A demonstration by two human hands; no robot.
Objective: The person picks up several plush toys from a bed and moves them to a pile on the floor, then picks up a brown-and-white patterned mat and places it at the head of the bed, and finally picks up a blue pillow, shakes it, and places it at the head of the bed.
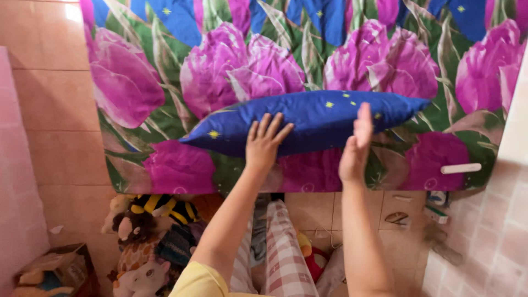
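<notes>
While the blue pillow (308, 118) lies on the floral bedspread (137, 82), it is pressed at six o'clock by the flat, spread-fingered left hand (264, 144) and the straight-fingered, edge-on right hand (355, 148), nothing being gripped.

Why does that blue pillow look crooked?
The dark blue pillow with yellow stars lies slanted across the flowered bedspread, its left end lower. Left hand presses it; right hand touches its edge.

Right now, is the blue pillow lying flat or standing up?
Lying flat: the blue pillow rests lengthwise on the flowered bedspread, both hands on it.
</notes>
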